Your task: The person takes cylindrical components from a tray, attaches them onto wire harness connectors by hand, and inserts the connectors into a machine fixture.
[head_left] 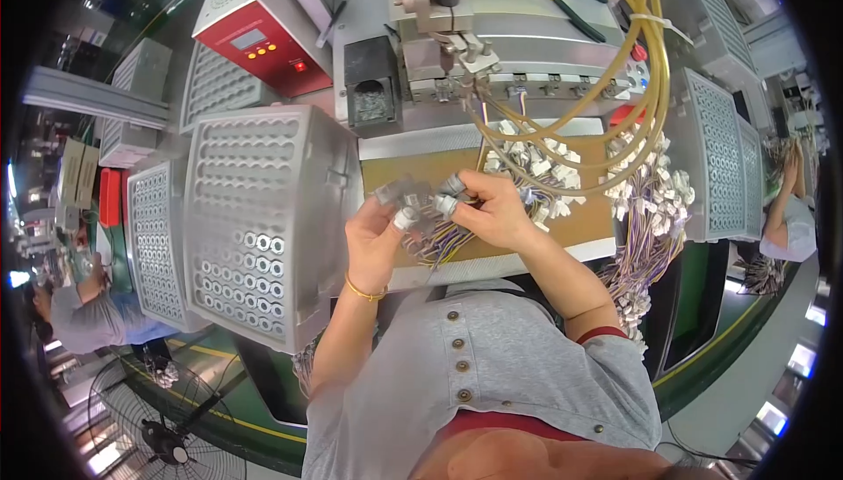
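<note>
Both hands are raised over the tan work mat, close together. My left hand [373,234] is closed around several small grey cylindrical parts [407,216], one with a pale end; their exact kind is blurred. My right hand [496,208] pinches a pair of similar grey cylindrical parts [446,205] between thumb and fingers. Purple and yellow wires [443,247] hang below the hands; I cannot tell which parts they join. Just beyond my right hand lies a pile of white connectors [540,168] on wires.
A grey tray [299,129] with round slots, partly filled with metal rings, stands upright at left. A red control box [263,41] and a black bin [373,67] are behind it. Ahead is a machine [457,50] with looping yellow tubes [650,50]; pliers [571,10] lie on it. More wired connectors [650,190] hang at right.
</note>
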A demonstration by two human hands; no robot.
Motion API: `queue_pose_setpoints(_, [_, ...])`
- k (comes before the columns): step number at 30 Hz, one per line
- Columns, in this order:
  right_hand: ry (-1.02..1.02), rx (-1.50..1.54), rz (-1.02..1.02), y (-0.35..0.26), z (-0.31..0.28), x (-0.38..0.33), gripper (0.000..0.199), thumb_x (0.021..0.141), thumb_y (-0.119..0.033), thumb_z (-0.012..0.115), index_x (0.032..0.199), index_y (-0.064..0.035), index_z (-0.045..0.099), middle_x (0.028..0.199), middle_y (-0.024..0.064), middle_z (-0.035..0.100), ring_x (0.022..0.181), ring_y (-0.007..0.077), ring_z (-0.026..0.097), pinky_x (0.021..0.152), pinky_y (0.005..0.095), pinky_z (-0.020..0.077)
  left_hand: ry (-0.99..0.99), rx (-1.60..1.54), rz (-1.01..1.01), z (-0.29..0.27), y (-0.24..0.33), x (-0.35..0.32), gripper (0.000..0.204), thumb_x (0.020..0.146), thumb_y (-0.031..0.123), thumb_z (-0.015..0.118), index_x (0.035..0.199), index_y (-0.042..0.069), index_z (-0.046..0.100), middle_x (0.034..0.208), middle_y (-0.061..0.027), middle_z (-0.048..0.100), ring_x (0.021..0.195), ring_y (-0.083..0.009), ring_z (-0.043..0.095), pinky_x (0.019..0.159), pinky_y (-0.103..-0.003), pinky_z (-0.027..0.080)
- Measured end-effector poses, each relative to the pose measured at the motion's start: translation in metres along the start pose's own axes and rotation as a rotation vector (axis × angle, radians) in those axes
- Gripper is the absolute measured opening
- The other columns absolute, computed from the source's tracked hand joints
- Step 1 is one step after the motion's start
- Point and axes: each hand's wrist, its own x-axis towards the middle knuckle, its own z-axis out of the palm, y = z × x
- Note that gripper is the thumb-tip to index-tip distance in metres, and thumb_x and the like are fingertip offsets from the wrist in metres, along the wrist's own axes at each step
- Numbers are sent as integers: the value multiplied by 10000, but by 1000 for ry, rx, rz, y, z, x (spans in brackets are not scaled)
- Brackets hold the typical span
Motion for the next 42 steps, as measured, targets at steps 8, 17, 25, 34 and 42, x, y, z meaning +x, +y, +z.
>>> queue_pose_setpoints(8, [6,40,-35,-4,-5,-1,76,713,-55,590,729,0,541,580,5,509,538,35,419,483,206,362,-100,13,33,5,-2,0,368,795,67,599,1123,-55,484,1026,-109,569,837,-138,553,592,-225,484])
queue_pose_setpoints(17, [-77,-73,-197,-14,-11,2,84,687,-52,598,669,2,535,480,22,435,461,43,387,417,223,312,-125,105,74,6,0,-1,311,786,32,599,1078,-46,528,992,-71,576,842,-98,534,631,-213,462])
queue_pose_setpoints(25, [-32,214,81,1,-4,-3,74,744,-34,523,810,-3,533,585,-18,465,545,24,397,476,196,324,2,-184,-79,18,-8,15,231,836,41,470,1047,-22,537,941,-91,595,720,-137,577,550,-228,469])
queue_pose_setpoints(34, [659,252,173,10,-53,2,65,712,-16,544,771,-13,573,626,1,542,476,42,450,427,200,362,-100,496,98,32,-58,22,267,752,52,560,1014,-1,552,889,-100,595,739,-178,572,611,-302,464])
queue_pose_setpoints(42, [1033,609,89,58,-81,22,45,723,-51,550,691,-30,527,603,-11,512,410,37,392,365,193,307,-274,1077,543,21,-54,23,87,705,45,612,754,-21,584,623,-101,542,589,-203,541,510,-294,402])
